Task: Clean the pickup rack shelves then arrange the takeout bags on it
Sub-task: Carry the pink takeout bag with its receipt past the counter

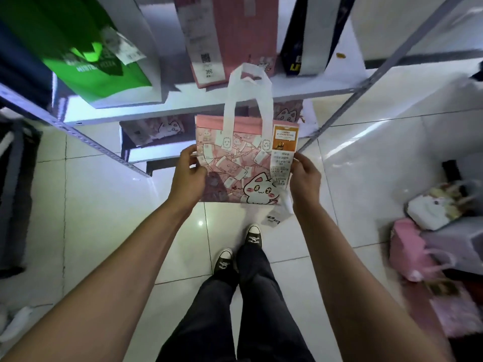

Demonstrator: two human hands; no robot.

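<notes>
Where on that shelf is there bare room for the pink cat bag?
Free: shelf right of the black bag, up to the rack post. Narrow strip before the green bag. Crowded: green, tall pink bag and black stand close.

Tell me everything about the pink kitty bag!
The pink bag looks like soft fabric, printed with a white cartoon cat and little cards. Its white loop handles stand up. A long receipt hangs on its right side. It is upright in the air before the rack, with the left hand and right hand gripping its sides.
</notes>
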